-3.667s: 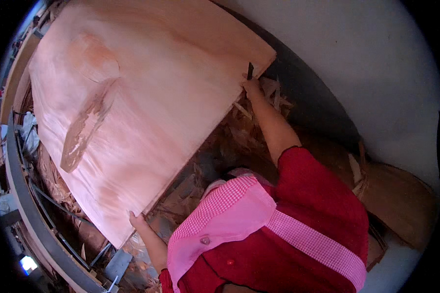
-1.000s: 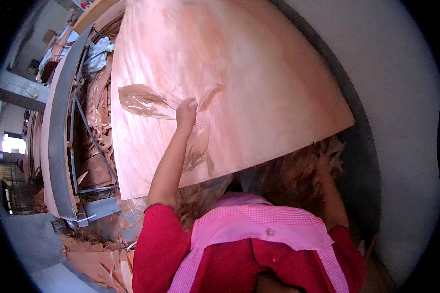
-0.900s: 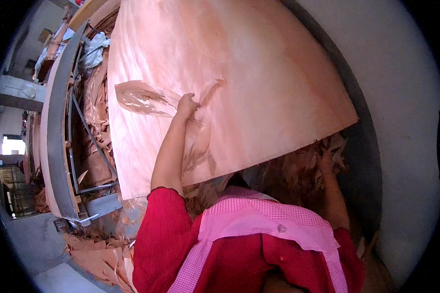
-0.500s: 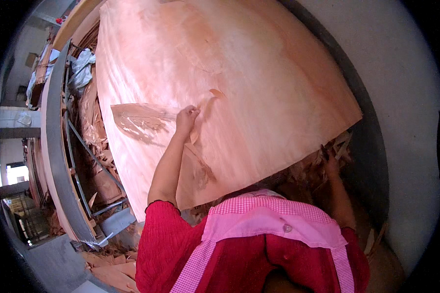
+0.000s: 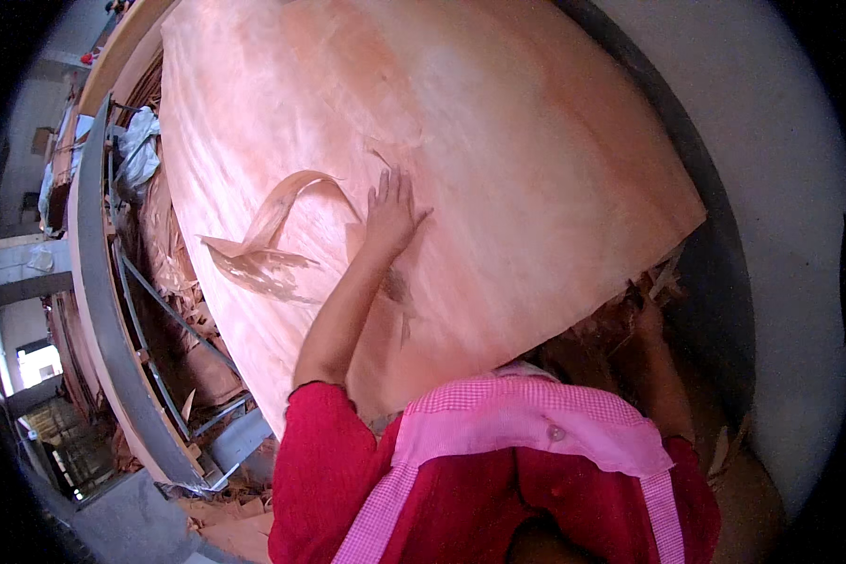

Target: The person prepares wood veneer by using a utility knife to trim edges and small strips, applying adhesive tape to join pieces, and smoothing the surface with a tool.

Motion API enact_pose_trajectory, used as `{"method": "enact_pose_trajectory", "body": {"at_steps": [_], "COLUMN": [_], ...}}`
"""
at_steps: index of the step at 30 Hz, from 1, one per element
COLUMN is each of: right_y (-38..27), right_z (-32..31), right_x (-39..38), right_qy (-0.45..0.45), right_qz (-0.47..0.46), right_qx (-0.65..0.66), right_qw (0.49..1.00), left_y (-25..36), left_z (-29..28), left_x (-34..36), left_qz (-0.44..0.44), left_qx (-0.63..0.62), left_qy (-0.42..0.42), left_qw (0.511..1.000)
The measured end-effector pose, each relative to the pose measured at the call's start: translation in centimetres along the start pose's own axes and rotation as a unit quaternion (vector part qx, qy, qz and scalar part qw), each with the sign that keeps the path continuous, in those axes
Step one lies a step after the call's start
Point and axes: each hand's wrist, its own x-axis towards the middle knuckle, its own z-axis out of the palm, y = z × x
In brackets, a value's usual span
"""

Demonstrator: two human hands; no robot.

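Observation:
A large pinkish wood veneer sheet [image 5: 517, 188] spreads out in front of me. My left hand [image 5: 392, 214] lies palm down near its middle, fingers stretched and a little apart. Just left of that hand, a thin loose veneer strip [image 5: 291, 188] arches up off the surface. The strip runs toward a torn, pale-speckled veneer piece [image 5: 261, 268] lying on the sheet's left part. At the near right edge, my right hand [image 5: 644, 318] is down in shadow beside crumpled veneer scraps [image 5: 606, 324]. Its fingers are too dark and covered to show what they hold.
Left of the sheet stands a metal frame [image 5: 164, 324] with veneer scraps and a whitish plastic bag [image 5: 139, 150]. A pale wall or floor surface [image 5: 780, 235] lies to the right beyond a dark curved border. More scraps [image 5: 235, 531] lie at lower left.
My left hand has opened from a pinch, moved slightly right and now lies flat. The veneer strip left of it has risen into an arch. My right hand stays near the same edge.

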Motion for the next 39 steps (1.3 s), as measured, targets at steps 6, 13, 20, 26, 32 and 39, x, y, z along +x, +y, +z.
{"method": "enact_pose_trajectory", "body": {"at_steps": [6, 13, 20, 26, 32, 39], "right_y": [-0.6, 7.8, 6.7, 5.1, 6.3, -0.4], "right_z": [-0.9, 3.6, 3.3, 2.0, 1.2, -3.1], "right_x": [0.1, 2.8, 2.2, 1.4, 0.8, -1.6], "right_qy": [-0.006, 0.024, 0.127, 0.025, 0.020, 0.144], "right_qz": [-0.004, -0.091, -0.104, -0.063, -0.015, -0.039], "right_qx": [-0.069, -0.138, -0.130, -0.081, -0.008, 0.255], "right_qw": [0.998, 0.986, 0.978, 0.994, 1.000, 0.955], "left_y": [-0.7, -0.8, -1.2, -2.0, -1.7, -2.2], "left_z": [4.2, 3.8, 3.7, 3.8, 4.2, 4.3], "left_x": [3.2, 3.8, 3.7, 4.4, 4.8, 4.2], "left_qz": [-0.063, -0.061, -0.037, -0.019, -0.012, -0.006], "left_qx": [-0.082, -0.059, -0.049, -0.019, -0.064, -0.013], "left_qy": [0.049, 0.023, 0.038, 0.028, 0.056, 0.071], "left_qw": [0.993, 0.996, 0.997, 0.999, 0.996, 0.997]}}
